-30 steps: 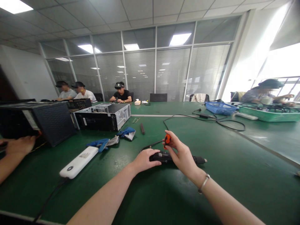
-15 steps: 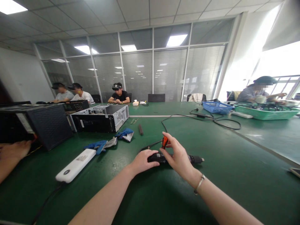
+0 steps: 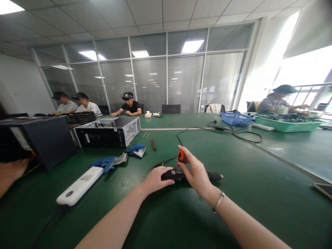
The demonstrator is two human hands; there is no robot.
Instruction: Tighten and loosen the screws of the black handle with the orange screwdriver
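A black electric screwdriver [image 3: 178, 175] lies on its side on the green table, its tip pointing right. My left hand [image 3: 158, 178] is wrapped round its rear end, near where the cord comes out. Above the tool's body, my right hand [image 3: 195, 169] pinches a small orange-and-black screwdriver [image 3: 181, 156] between thumb and fingers. It stands roughly upright, with its orange handle showing; its lower end meets or hides the tool's body, and I cannot tell whether they touch. A bracelet circles my right wrist.
Left of my hands lie a white power strip [image 3: 80, 185] and blue-grey gloves [image 3: 110, 163]. Behind them stand an open computer case [image 3: 103, 136] and a dark tower [image 3: 52, 138], with a co-worker's hand [image 3: 12, 173] at it. A blue basket [image 3: 237, 119] and a green basket [image 3: 290, 126] stand right.
The orange screwdriver has turned slightly in my right fingers. My left hand stays on the electric screwdriver. The whole view has shifted a little; the co-worker's hand at the tower has moved.
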